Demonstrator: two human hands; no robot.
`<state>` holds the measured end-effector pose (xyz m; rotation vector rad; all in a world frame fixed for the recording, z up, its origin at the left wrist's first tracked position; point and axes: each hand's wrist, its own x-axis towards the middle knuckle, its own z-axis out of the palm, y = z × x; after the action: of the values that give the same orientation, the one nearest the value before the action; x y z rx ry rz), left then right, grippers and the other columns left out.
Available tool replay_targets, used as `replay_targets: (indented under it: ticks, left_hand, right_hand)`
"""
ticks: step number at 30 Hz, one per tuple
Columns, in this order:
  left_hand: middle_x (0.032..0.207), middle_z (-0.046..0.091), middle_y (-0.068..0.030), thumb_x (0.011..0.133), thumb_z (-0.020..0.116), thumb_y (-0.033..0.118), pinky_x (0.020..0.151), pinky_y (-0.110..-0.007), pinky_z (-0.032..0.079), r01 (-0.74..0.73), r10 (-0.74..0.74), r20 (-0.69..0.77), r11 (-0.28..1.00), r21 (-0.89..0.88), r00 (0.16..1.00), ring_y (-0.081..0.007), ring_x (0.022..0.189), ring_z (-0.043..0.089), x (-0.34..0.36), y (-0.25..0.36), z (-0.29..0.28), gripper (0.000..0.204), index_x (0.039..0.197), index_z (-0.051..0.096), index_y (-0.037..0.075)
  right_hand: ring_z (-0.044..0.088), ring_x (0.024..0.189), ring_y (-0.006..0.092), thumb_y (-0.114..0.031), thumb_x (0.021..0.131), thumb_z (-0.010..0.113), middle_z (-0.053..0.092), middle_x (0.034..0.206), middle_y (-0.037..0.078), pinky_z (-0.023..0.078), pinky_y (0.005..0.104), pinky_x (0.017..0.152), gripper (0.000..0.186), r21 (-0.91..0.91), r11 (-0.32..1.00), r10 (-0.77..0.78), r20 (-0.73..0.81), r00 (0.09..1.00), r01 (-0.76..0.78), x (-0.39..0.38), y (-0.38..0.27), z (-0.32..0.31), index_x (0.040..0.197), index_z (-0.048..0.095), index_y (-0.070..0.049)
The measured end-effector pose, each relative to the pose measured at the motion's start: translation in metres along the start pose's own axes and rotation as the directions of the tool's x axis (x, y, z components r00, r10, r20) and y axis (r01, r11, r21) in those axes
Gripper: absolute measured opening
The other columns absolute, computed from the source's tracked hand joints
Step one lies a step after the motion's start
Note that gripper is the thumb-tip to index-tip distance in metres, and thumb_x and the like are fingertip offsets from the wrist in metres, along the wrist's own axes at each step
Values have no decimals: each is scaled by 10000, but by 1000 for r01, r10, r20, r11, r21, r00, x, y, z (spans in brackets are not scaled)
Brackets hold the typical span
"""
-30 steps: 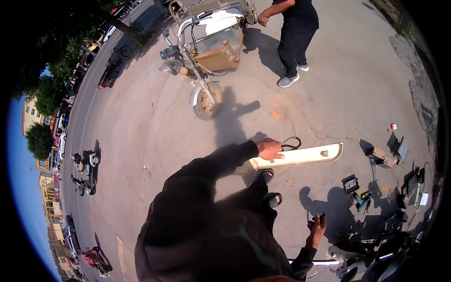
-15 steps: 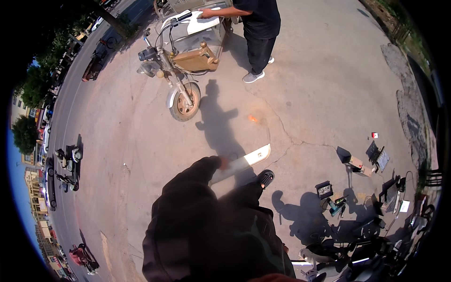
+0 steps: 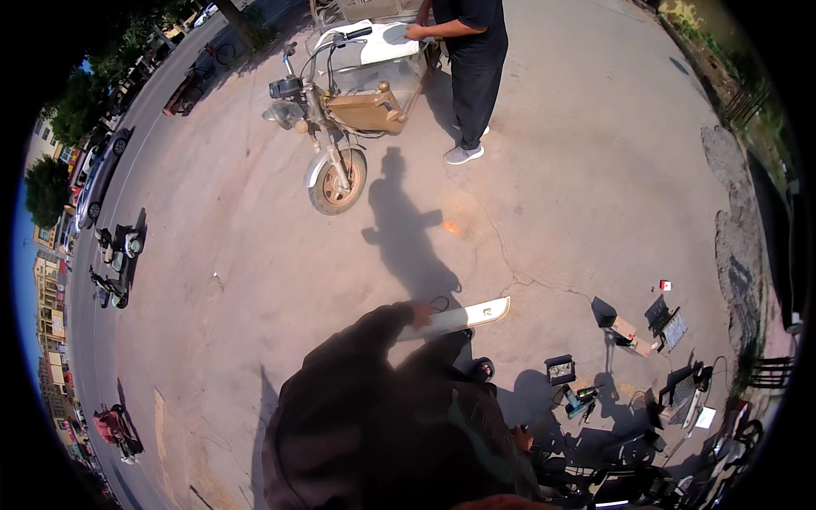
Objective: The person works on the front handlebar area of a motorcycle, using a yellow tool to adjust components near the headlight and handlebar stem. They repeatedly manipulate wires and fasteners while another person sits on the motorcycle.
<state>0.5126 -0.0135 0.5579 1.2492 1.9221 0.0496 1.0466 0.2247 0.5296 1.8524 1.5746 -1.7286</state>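
My left hand (image 3: pixel 422 314) reaches forward from a dark sleeve and grips a long, flat, white-silver panel (image 3: pixel 463 319) near its middle. The panel slants up to the right and ends in a rounded corner with a small dark mark. A thin dark loop (image 3: pixel 439 303) shows just above the panel, beside the hand. My left arm hides the panel's other end. Only a small part of my right hand (image 3: pixel 523 439) appears at the right side of my dark clothing. Its fingers are mostly hidden, and whatever it touches is unclear.
A dusty three-wheeler (image 3: pixel 353 110) stands ahead, with a person in black (image 3: pixel 472 68) touching its white cover. To the right lie an open box (image 3: pixel 561 371), a teal power tool (image 3: pixel 581 401), a carton (image 3: pixel 631 337) and black parts. Parked scooters (image 3: pixel 116 263) line the left roadside.
The panel has turned flatter and its rounded end points more to the right. My left hand stays on it. The person's arms by the three-wheeler have shifted, and my view has moved slightly.
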Motion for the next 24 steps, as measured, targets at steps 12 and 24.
replay_targets:
  ticks: [12, 24]
  left_hand:
    - [1028, 700, -233, 925, 526, 486, 875, -473, 519, 443, -408, 208, 881, -166, 889, -370, 1009, 672, -101, 45, 133, 522, 1055, 709, 15]
    - [1047, 688, -259, 919, 534, 459, 916, -468, 502, 611, -741, -238, 658, -440, 628, -388, 1007, 664, -194, -29, 4, 521, 1055, 680, -21]
  right_hand:
    - [626, 553, 238, -238, 860, 668, 612, 721, 76, 487, 367, 436, 182, -287, 954, -48, 150, 988, 90, 43, 4, -83, 949, 584, -104]
    - [647, 521, 213, -252, 913, 594, 651, 700, 110, 487, 321, 408, 225, -243, 968, 112, 200, 973, -61, 74, -24, -124, 974, 588, -36]
